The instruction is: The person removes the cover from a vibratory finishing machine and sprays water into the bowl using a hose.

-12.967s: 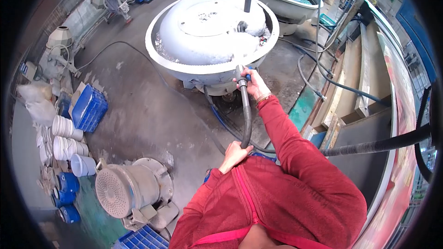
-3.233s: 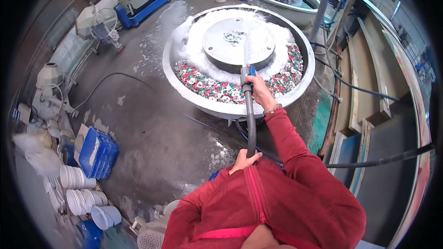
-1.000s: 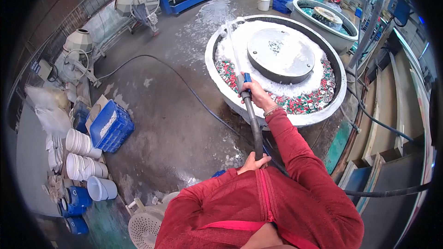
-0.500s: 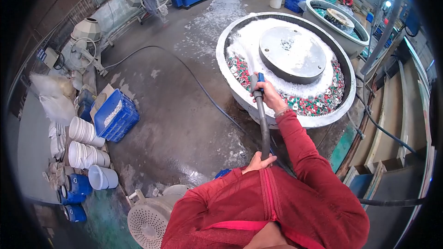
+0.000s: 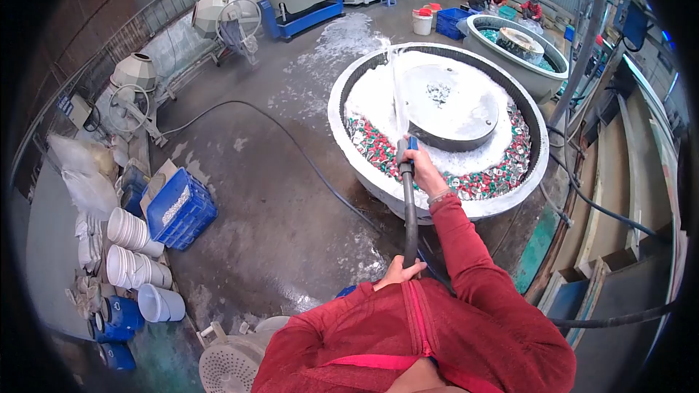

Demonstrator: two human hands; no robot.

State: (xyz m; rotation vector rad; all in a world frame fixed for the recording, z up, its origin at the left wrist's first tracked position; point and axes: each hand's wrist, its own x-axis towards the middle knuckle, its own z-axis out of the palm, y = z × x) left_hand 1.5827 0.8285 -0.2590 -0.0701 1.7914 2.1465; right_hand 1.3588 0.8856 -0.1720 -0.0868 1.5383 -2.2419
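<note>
Clock frame: 12 lay straight ahead in the head view.
Right hand: the right hand (image 5: pixel 424 167) was closed round the nozzle (image 5: pixel 403 151), fingers wrapped, beside its blue lever (image 5: pixel 412 143).
Left hand: at 6 to 7 o'clock from the right; the left hand (image 5: pixel 397 274) was curled about the hose (image 5: pixel 411 225), close to the body.
Long axis: hose and nozzle ran from near 6 to near 12 o'clock, mouth away from the body. Right hand was nearer the mouth.
Jet: the water jet (image 5: pixel 395 87) left the mouth toward 12, leaning slightly to 11, over the foam (image 5: pixel 370 94) and left of the round lid (image 5: pixel 455 105), which sat at about 1 o'clock from the right hand. Splash seen near the far rim.
Tub: the large tub (image 5: pixel 378 185) had its near rim just by the right hand; red, green and pale pieces (image 5: pixel 486 183) lay around the lid, partly under foam.
Floor: the floor (image 5: pixel 240 196) was wet and stained; blue crate (image 5: pixel 182 222) at 9 to 10 from the left hand, white buckets (image 5: pixel 138 267) near 9.
Room: second tub (image 5: pixel 510 69) at 1 to 2 from the right hand, co-workers (image 5: pixel 531 10) low beyond it; wooden boards (image 5: pixel 598 189) near 3.
</note>
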